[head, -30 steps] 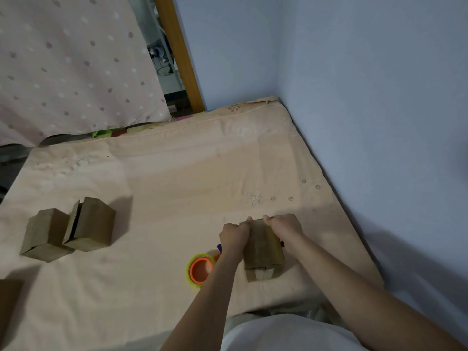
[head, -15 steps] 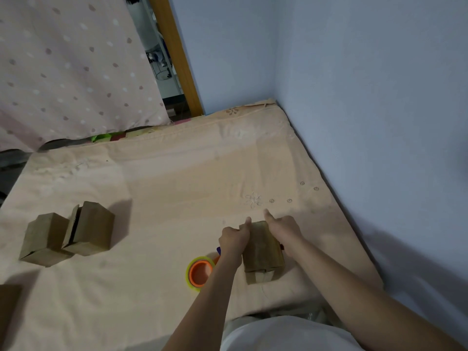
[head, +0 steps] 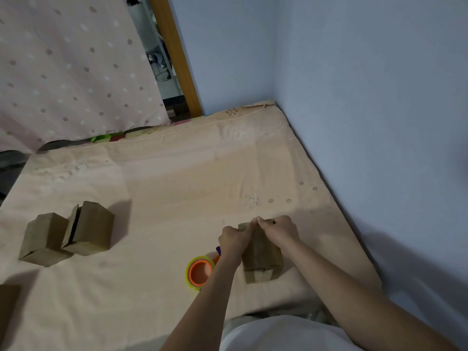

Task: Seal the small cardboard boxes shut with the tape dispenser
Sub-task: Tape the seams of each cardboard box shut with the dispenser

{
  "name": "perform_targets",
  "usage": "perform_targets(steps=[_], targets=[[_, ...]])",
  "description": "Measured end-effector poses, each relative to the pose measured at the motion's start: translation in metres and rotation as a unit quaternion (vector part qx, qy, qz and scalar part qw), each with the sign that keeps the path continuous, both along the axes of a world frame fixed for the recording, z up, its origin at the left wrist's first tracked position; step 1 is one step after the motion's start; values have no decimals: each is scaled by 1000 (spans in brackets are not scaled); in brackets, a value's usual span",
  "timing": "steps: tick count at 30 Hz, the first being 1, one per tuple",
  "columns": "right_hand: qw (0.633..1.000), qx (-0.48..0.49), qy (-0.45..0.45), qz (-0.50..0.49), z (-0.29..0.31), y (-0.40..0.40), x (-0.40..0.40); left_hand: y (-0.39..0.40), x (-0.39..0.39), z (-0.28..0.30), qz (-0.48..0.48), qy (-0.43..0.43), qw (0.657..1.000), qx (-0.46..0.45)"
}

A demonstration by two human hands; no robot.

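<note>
Dim, flat indoor light w/ a bluish cast on the walls [head: 367, 84]. Light seems to come from the left-near side: boxes [head: 68, 233] throw soft shadows to the right, toward the bed's [head: 177, 178] far edge; arm shadow smears on the right wall near the bed's right edge. No glare. Pic is soft overall, grainy, low detail. Wide-angle bend at edges; door frame [head: 174, 54] leans. Near-left corner darkest.
</note>
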State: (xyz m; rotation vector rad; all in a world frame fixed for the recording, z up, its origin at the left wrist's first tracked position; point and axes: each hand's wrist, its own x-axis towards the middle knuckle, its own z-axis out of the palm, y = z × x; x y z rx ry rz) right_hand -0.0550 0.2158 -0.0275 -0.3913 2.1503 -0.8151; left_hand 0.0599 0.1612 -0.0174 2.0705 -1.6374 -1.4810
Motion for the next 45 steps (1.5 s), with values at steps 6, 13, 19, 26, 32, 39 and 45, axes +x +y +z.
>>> perform_targets(steps=[6, 13, 19, 26, 32, 39, 45], targets=[[999, 4, -43, -20, 4, -1, -8, -7, 1, 3, 6, 26, 999, 18], [981, -12, -160, -105, 2, -2, -10, 1, 4, 1, 60, 46, 996, 56], [983, 75, -159, -58, 5, -3, -7, -7, -1, 15, 78, 55, 988, 121], [990, -28, -100, -100, 20, -10, -9, -3, -3, 32, 53, 89, 995, -13], [982, -133, -90, -96, 12, -4, -4, 3, 3, 24, 40, 178, 978, -99], [977, -175, -102, -63, -2, 20, 6, 18, 11, -3, 104, 258, 959, -51], [981, -181, -63, -30, -1, 34, 10, 26, 18, -22, 122, 290, 948, -37]])
